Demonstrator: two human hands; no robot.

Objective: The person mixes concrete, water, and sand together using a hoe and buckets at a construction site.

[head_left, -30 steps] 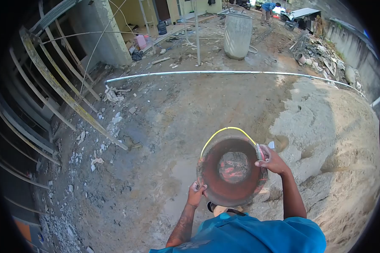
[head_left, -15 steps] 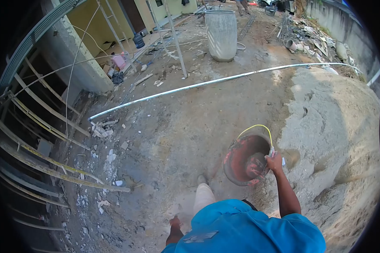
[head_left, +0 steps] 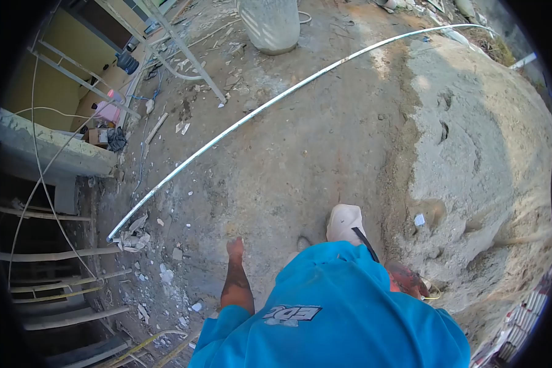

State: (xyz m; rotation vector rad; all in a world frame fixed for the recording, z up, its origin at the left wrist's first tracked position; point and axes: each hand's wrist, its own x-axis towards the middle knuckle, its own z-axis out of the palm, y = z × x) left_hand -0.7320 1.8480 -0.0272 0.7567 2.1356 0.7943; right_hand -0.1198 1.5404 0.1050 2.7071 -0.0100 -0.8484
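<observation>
My left hand (head_left: 235, 246) hangs at my left side over the dirt ground, its fingers loosely curled with nothing in them. Close by my right side, a reddish bucket (head_left: 406, 279) shows only in part past my blue shirt. Part of its yellow handle (head_left: 434, 293) sticks out beside it. My shirt and body hide my right hand, so its grip on the handle does not show.
A long white pipe (head_left: 264, 108) lies across the ground ahead. Grey sand (head_left: 478, 141) is heaped on the right. Poles (head_left: 58, 254) line the left edge. Farther off stand a metal frame (head_left: 190, 58) and a large drum (head_left: 268, 24).
My right hand, earlier holding the bucket by its handle out in front, has gone out of sight. The bucket has come back beside my body. My left hand has swung forward, and my view tilts lower.
</observation>
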